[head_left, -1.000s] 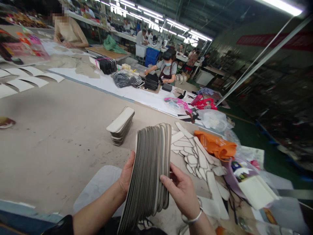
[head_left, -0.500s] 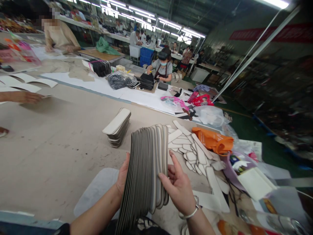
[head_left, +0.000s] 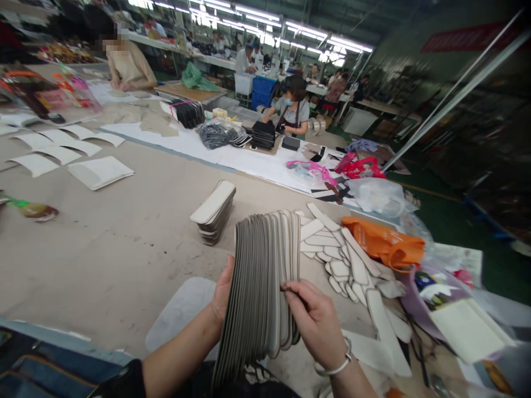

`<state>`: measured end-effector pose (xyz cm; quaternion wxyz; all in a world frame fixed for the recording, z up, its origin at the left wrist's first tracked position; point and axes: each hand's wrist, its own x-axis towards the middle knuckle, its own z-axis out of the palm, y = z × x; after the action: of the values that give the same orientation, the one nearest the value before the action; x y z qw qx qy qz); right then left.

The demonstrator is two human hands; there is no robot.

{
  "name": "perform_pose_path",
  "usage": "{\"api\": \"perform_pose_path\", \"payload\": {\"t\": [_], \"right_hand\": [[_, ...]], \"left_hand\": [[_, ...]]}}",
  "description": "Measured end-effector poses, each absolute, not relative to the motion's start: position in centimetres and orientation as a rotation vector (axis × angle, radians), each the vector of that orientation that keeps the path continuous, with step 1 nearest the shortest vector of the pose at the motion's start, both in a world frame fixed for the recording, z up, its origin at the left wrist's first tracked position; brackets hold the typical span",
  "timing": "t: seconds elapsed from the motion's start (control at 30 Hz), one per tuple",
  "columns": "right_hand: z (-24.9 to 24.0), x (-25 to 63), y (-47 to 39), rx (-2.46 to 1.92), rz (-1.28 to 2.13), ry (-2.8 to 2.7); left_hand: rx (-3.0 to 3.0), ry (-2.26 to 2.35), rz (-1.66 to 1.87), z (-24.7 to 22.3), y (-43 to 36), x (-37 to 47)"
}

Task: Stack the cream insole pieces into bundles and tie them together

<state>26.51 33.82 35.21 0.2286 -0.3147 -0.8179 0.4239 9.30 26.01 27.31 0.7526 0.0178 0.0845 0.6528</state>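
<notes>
From the head camera, a wide, tilted view looks down on a large table covered in dull beige sheeting [head_left: 124,221], inside a workshop lit by long ceiling tubes. At the lower centre, two bare hands hold a thick fanned bundle of long, flat, round-ended strips with dark grey edges and pale faces [head_left: 261,287]. The bundle stands on edge above the near side of the table, its long strips running toward the wearer.

The left hand [head_left: 224,287] supports the bundle's left side, palm against it; its fingertips are mostly hidden behind the strips. The right hand [head_left: 313,315], with a silver bangle [head_left: 337,365] at the wrist, has its thumb and index finger nearly together, touching the strips at the right side of the fan. Whether a single strip is pinched between them, I cannot tell.

Just beyond the bundle, to its left, sits a smaller neat stack of similar off-white strips [head_left: 215,204]. To the right lies a loose spread of off-white, dark-edged pieces [head_left: 340,254], beside a crumpled orange bag [head_left: 384,243] and a round lilac plastic basin [head_left: 415,301] filled with odds and ends. A translucent rounded sheet [head_left: 182,309] lies partly behind the left forearm. Across the table, a person in a grey top and dark apron [head_left: 295,113] works near a stack of black pieces [head_left: 263,135].
</notes>
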Motion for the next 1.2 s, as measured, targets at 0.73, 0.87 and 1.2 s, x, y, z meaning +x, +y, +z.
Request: {"api": "perform_pose_path", "payload": {"t": [0.73, 0.87, 1.2], "right_hand": [[35.0, 24.5, 33.7, -1.0, 0.837, -2.5], [34.9, 24.4, 33.6, -1.006, 0.884, -2.486], [34.7, 24.2, 33.6, -1.011, 0.914, -2.463]], "left_hand": [[-0.068, 0.059, 1.449, 26.9, 26.8, 9.1], [-0.102, 0.07, 1.46, 26.9, 26.8, 9.0], [-0.138, 0.139, 1.489, 27.4, 26.8, 9.0]]}}
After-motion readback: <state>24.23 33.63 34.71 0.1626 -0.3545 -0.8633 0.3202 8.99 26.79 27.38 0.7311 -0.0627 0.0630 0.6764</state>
